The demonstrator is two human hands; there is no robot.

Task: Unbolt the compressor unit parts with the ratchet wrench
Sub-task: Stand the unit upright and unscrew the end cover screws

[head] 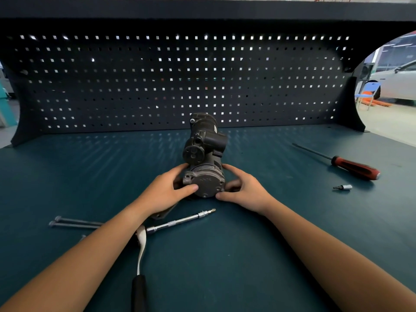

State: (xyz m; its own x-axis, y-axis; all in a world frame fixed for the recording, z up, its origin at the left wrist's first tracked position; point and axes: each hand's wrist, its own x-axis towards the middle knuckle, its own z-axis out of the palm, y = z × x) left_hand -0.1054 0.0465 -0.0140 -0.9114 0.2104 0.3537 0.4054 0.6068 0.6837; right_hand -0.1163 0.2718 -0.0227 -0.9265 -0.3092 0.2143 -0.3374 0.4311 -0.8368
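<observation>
**Gripping the compressor at mid-tabletop**

Holding the compressor from both sides, the person keeps it lying lengthwise in the middle of the tabletop, far end toward the pegboard at the back edge. The left hand curls round the near end's left side, thumb pressed on the round cover. The right hand curls round the right side, thumb at the cover's lower rim. The ratchet wrench lies free near the front edge, between the forearms, its extension pointing right. Two long bolts lie side by side toward the left edge. A screwdriver and a small bit lie near the right edge.
</observation>
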